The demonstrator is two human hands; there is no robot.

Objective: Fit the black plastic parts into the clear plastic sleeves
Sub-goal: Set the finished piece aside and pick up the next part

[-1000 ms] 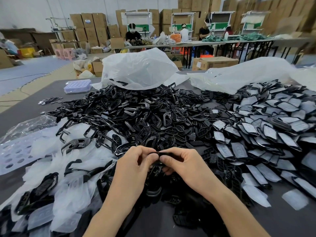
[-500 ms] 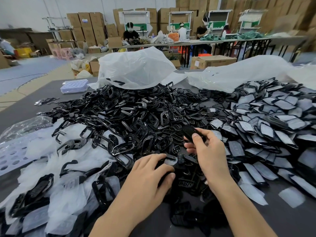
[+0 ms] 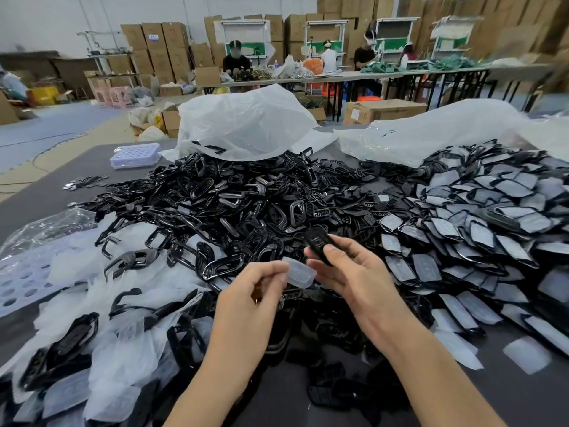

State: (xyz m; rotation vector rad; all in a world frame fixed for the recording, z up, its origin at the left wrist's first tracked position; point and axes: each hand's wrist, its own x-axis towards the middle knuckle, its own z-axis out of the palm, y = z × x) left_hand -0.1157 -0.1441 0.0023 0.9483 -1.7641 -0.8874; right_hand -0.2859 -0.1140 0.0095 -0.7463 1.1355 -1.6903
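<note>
My right hand (image 3: pixel 348 272) pinches a flat black plastic part (image 3: pixel 318 243) between thumb and fingers, tilted above the pile. My left hand (image 3: pixel 252 291) pinches a small clear plastic sleeve (image 3: pixel 300 272) by its left end; the sleeve's free end sits just below the black part, close to my right palm. A big heap of loose black parts (image 3: pixel 234 208) fills the table's middle. Sleeved parts (image 3: pixel 480 223) are piled on the right. Loose clear sleeves (image 3: pixel 101 291) mixed with black frames lie at the left.
The dark table (image 3: pixel 43 192) carries two large white plastic bags (image 3: pixel 246 124) at the back, a clear perforated tray (image 3: pixel 135 155) at back left and another (image 3: pixel 21 282) at the left edge. People work at far tables among stacked cartons.
My left hand rose from the pile holding a clear sleeve. My right hand, holding the black part, came down and left to meet it.
</note>
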